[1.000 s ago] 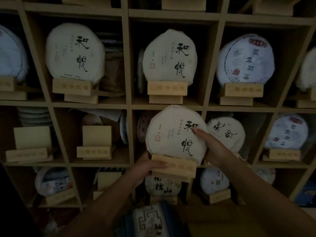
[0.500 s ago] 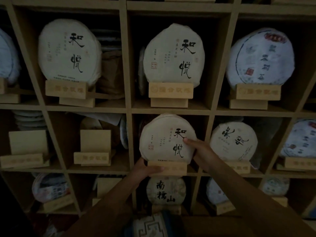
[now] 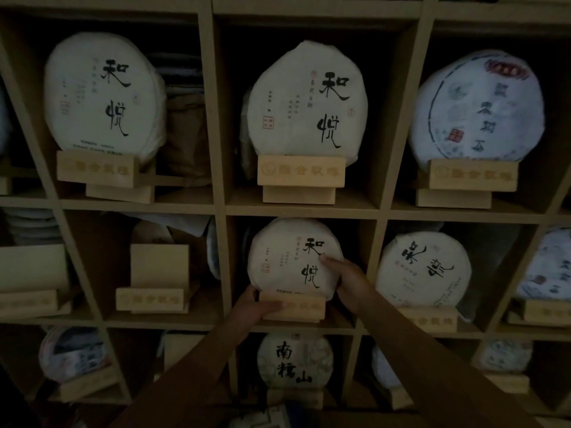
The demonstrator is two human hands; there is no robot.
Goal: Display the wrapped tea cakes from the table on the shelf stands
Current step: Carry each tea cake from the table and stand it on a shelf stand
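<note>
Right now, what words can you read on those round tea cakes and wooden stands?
"和悦": top-left cake
"和悦": top-middle cake
"和悦": held cake
"南糯山": bottom-middle cake
Blue-white cake and brush-lettered cake: unclear.
Small print, red seals, stand engraving: too blurred.

Both arms reach forward and up. The left hand (image 3: 253, 307) curls its fingers, thumb lying forward on top. The right hand (image 3: 346, 281), just beside it and higher, extends its thumb leftward.
</note>
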